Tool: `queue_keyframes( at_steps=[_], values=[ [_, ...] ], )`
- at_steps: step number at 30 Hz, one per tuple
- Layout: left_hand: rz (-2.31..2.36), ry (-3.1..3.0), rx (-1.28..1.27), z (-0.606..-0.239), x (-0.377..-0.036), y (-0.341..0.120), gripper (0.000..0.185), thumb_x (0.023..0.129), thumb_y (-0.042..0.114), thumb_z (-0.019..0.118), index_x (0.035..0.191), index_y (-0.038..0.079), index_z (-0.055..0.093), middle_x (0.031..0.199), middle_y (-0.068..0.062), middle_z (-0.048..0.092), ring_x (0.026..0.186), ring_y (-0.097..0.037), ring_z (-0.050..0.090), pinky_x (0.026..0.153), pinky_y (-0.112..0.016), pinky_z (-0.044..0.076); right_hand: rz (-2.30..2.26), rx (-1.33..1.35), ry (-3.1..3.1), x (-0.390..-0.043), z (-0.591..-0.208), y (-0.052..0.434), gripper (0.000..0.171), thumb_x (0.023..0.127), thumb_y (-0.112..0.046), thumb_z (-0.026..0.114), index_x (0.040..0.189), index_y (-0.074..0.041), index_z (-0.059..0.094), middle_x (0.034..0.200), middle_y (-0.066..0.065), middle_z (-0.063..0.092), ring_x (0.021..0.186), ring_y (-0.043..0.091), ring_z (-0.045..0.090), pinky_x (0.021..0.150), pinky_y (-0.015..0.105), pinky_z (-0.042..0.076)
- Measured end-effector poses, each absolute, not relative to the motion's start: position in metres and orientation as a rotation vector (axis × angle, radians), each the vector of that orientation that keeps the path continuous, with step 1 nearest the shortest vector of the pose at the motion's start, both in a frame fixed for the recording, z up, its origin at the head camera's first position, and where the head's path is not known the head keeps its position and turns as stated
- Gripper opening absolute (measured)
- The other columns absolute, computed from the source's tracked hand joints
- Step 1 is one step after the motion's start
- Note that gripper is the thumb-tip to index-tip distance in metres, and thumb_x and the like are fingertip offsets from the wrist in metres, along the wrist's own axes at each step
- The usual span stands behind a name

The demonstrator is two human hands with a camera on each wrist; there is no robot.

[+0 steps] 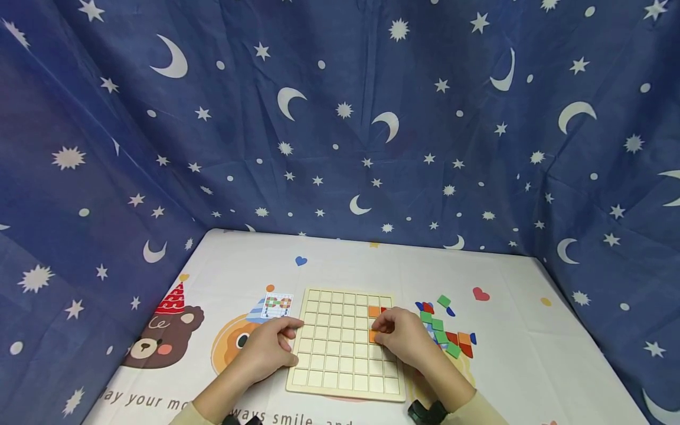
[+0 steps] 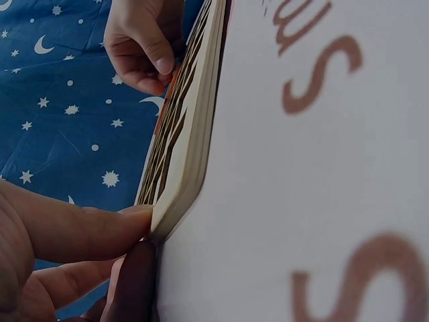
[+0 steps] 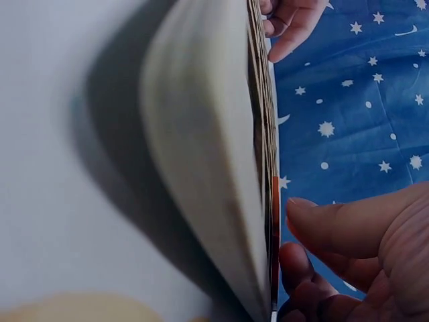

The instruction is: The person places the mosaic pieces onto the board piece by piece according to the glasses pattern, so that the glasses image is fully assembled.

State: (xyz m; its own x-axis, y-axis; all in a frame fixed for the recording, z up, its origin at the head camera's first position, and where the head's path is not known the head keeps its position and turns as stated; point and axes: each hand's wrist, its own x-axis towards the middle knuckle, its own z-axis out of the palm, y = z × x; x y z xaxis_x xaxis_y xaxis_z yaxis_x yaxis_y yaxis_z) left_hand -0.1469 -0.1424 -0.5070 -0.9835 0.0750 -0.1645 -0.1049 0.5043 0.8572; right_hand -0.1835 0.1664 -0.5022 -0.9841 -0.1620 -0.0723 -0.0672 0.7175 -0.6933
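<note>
Our sleeves (image 1: 473, 411) are nearest, left hand (image 1: 268, 348) spread along the board (image 1: 330, 354). We can't tell if our right hand (image 1: 408, 337) pinches anything. Likely we're placing orange squares (image 1: 374, 311); next needs lining-up.

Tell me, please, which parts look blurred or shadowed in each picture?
Head: board and tiles fairly clear, but the print on the card too small to read; left wrist: the nearest large letter soft, out of focus; right wrist: the board's near corner strongly blurred, a dark, soft-edged shadow beside it on the tablecloth.
</note>
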Motion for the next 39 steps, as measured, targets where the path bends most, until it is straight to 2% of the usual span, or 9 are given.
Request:
queue_keyframes(
  at_steps=[6,14,20,29,33,39],
  values=[
    [1.481,2.561,-0.025,-0.507,-0.147,-0.142,0.073,0.061,-0.009,0.089,0.129,0.013,0.075,0.101,-0.003,0.063,0.079,-0.016,0.060,0.067,-0.025,0.048,-1.017,-0.198,2.826,-0.182,-0.502,0.166,0.023,0.079,-0.006,0.090,0.087,-0.023,0.077,0.089,-0.003,0.061,0.084,0.016,0.054,0.074,0.030,0.045],
    [1.468,2.569,-0.051,-0.504,-0.146,-0.145,0.073,0.062,-0.009,0.090,0.130,0.013,0.074,0.102,-0.003,0.063,0.079,-0.017,0.060,0.066,-0.027,0.048,-1.005,-0.250,2.840,-0.182,-0.506,0.160,0.023,0.082,-0.005,0.090,0.088,-0.024,0.078,0.088,-0.003,0.059,0.083,0.016,0.053,0.071,0.028,0.043],
    [1.468,2.565,-0.046,-0.505,-0.146,-0.143,0.073,0.062,-0.009,0.090,0.130,0.012,0.074,0.102,-0.003,0.063,0.079,-0.017,0.060,0.068,-0.027,0.049,-1.020,-0.205,2.850,-0.180,-0.505,0.169,0.023,0.082,-0.010,0.092,0.094,-0.024,0.078,0.089,-0.003,0.060,0.083,0.016,0.053,0.072,0.028,0.044],
    [1.462,2.569,-0.040,-0.507,-0.147,-0.142,0.072,0.063,-0.009,0.090,0.129,0.014,0.075,0.101,-0.002,0.062,0.078,-0.017,0.059,0.066,-0.027,0.048,-0.991,0.002,2.910,-0.173,-0.491,0.221,0.022,0.086,-0.007,0.087,0.101,-0.020,0.078,0.091,0.000,0.061,0.085,0.017,0.054,0.074,0.031,0.045],
    [1.463,2.571,-0.035,-0.507,-0.147,-0.142,0.072,0.062,-0.008,0.090,0.129,0.014,0.075,0.100,-0.002,0.062,0.078,-0.017,0.059,0.066,-0.027,0.048,-0.950,0.111,2.896,-0.172,-0.490,0.249,0.021,0.089,-0.006,0.085,0.106,-0.016,0.078,0.092,0.003,0.061,0.087,0.020,0.055,0.072,0.031,0.050],
    [1.477,2.562,-0.028,-0.509,-0.147,-0.143,0.072,0.062,-0.008,0.089,0.129,0.014,0.075,0.101,-0.002,0.063,0.078,-0.017,0.059,0.066,-0.027,0.048,-0.838,0.163,2.926,-0.172,-0.493,0.287,0.023,0.090,-0.005,0.083,0.112,-0.009,0.078,0.095,0.006,0.063,0.089,0.023,0.056,0.081,0.038,0.054]
  ],
)
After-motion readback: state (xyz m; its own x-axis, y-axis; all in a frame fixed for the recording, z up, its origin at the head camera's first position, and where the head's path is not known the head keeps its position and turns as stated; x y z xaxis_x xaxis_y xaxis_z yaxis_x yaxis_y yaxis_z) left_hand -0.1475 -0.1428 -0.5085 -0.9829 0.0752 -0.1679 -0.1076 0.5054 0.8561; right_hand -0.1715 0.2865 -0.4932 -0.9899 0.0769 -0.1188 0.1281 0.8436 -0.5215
